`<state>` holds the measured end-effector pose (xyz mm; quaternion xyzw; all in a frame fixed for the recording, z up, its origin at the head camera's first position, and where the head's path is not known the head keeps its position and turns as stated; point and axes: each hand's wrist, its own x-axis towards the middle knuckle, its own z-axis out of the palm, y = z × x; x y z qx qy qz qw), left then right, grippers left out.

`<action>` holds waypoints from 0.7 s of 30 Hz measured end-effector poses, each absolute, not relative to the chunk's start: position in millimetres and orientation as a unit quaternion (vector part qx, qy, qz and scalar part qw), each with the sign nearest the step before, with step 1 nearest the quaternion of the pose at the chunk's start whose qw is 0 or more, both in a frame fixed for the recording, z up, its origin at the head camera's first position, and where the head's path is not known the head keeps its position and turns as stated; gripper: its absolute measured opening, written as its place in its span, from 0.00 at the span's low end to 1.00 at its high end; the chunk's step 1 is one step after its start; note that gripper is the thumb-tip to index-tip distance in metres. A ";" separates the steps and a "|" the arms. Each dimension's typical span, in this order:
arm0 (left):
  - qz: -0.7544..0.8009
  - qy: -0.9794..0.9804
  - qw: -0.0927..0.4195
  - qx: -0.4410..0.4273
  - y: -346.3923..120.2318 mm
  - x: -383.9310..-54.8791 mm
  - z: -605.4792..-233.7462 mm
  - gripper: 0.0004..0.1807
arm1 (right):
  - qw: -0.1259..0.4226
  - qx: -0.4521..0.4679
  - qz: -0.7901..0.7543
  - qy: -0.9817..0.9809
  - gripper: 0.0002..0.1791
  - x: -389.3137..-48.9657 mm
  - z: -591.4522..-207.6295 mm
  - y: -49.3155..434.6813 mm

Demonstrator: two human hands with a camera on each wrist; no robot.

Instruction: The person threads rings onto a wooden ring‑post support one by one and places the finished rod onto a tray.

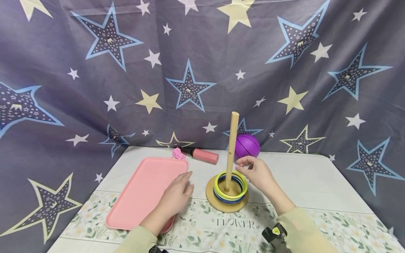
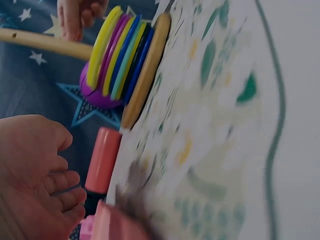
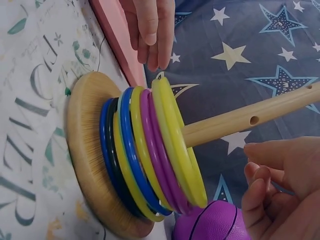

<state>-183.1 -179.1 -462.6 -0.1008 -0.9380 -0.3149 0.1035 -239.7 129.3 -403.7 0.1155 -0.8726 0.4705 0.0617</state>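
Observation:
Several coloured plastic rings [image 3: 145, 145], with yellow on top and purple, blue, dark and teal ones below, lie stacked around a wooden peg [image 1: 232, 151]. The peg stands upright on a round wooden base [image 1: 226, 208]. My right hand [image 1: 257, 174] is just right of the peg, above the rings, its fingers loosely bent and nothing between them. On the other side, my left hand [image 1: 178, 193] hovers by the right edge of the pink tray [image 1: 142, 189], fingers relaxed and palm bare in the left wrist view. Both hands are apart from the rings.
Behind the peg sits a purple ball [image 1: 248, 145]. A pink-red cylinder with a black end [image 1: 205, 156] lies at the back, beside a small crumpled pink thing [image 1: 178, 153]. A floral runner [image 1: 202, 228] crosses the white table, and a starry curtain [image 1: 202, 52] hangs behind it.

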 end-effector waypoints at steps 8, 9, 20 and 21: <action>-0.295 -0.944 0.120 -0.087 -202.8 -182.8 -459.4 0.31 | 0.061 0.121 0.483 -0.865 0.09 -240.5 -401.5 130.5; -0.293 -0.945 0.121 -0.086 -204.9 -182.2 -459.1 0.31 | 0.060 0.122 0.485 -0.864 0.10 -240.9 -401.0 130.8; -0.291 -0.945 0.128 -0.072 -221.2 -179.0 -449.7 0.30 | 0.083 0.134 0.505 -0.848 0.11 -243.2 -387.6 131.2; -0.290 -0.945 0.132 -0.072 -222.6 -178.9 -448.6 0.30 | 0.082 0.135 0.507 -0.847 0.12 -242.9 -386.2 130.9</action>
